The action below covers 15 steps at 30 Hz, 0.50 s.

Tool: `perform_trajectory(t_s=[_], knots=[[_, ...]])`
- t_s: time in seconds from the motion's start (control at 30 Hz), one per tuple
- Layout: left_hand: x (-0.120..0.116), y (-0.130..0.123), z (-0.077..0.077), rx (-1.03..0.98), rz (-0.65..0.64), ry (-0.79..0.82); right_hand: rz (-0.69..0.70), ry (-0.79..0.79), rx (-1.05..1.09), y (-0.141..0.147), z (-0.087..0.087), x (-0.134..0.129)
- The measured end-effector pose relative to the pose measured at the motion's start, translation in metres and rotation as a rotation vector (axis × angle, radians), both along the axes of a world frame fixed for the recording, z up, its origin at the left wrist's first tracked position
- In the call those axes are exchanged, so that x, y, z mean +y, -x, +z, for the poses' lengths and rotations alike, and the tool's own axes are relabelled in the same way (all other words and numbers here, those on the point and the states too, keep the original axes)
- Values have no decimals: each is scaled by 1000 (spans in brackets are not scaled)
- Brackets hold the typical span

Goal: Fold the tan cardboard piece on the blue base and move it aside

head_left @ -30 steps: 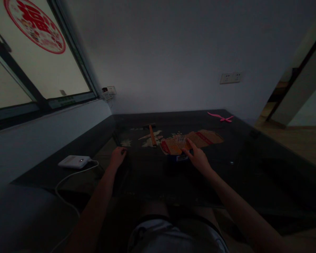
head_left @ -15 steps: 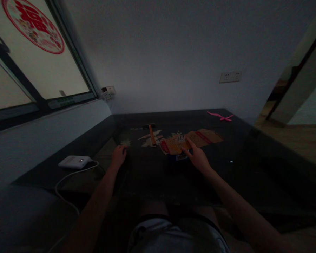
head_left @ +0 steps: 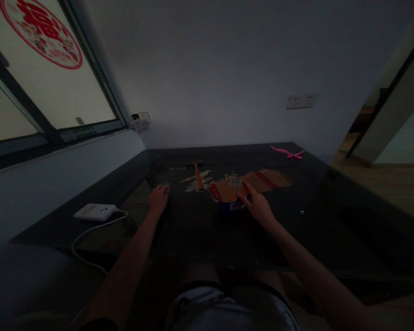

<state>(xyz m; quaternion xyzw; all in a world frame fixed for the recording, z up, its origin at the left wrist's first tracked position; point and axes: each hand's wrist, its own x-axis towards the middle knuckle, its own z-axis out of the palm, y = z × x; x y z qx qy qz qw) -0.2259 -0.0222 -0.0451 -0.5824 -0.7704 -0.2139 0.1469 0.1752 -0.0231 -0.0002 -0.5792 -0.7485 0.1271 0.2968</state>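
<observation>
A flattened orange and red cardboard piece [head_left: 267,179] lies over a dark blue box [head_left: 237,206], with several nails [head_left: 236,180] standing on it. My right hand [head_left: 258,204] rests at its front edge, thumb and index finger spread and touching the cardboard. To the left, my left hand [head_left: 158,197] is on the dark table with its fingers curled; whether they hold anything is hidden. A hammer [head_left: 198,178] with an orange-brown handle lies between the left hand and the cardboard, touched by neither hand.
A white power bank [head_left: 95,212] with a white cable is at the table's left. Something pink [head_left: 292,154] lies at the back right of the dark table [head_left: 200,234]. Behind stands a wall with sockets [head_left: 301,101]; a window is at the left.
My left hand has shifted slightly right and up, and its fingers look more curled. My right hand stays on the cardboard. The view has moved a little.
</observation>
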Motion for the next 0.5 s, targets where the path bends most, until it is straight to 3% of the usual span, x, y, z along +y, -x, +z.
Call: perform_trajectory(t_s=[0.1,0.23,0.37,0.5], knots=[[11,-1,2,-54,48,-51,3,7,5,0,2,-1],[19,17,6,-233,62,-146,6,8,4,0,3,-2],[4,41,6,-303,-86,-164,7,2,6,0,1,-1],[-20,50,-1,-264,-237,-85,6,14,-5,0,0,1]])
